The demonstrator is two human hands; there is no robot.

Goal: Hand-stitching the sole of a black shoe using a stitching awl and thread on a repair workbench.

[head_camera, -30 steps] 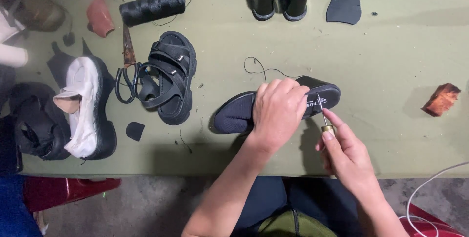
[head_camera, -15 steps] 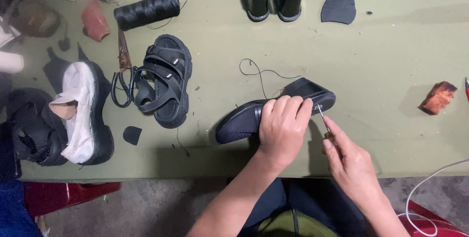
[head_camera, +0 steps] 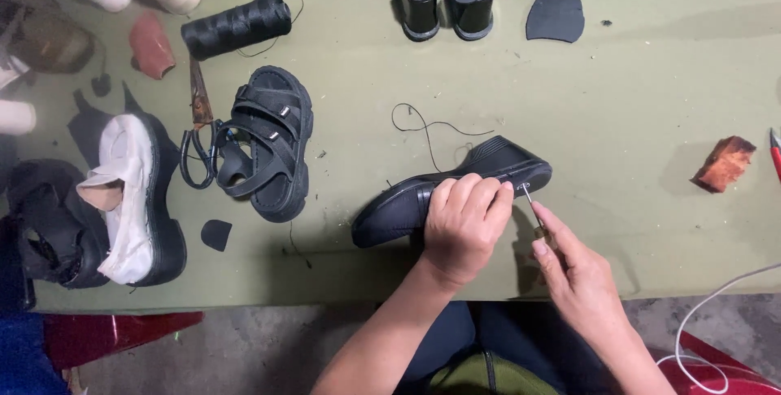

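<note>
Two hands on bench (head_camera: 651, 102): left hand (head_camera: 465, 224) clamps black shoe (head_camera: 455, 187) flat, right hand (head_camera: 573, 269) pinches thin awl (head_camera: 530, 200) at sole edge.

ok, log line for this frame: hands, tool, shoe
left hand: holds black shoe on table | right hand: holds thin metal tool, tip at shoe sole edge | thread: loose behind shoe

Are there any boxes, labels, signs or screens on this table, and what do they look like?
No boxes, labels, signs or screens are in view.
The green table holds only shoes, a spool of black thread and scraps.
The left hand presses down a black shoe.
The right hand holds a thin metal tool at the shoe's edge.
</note>
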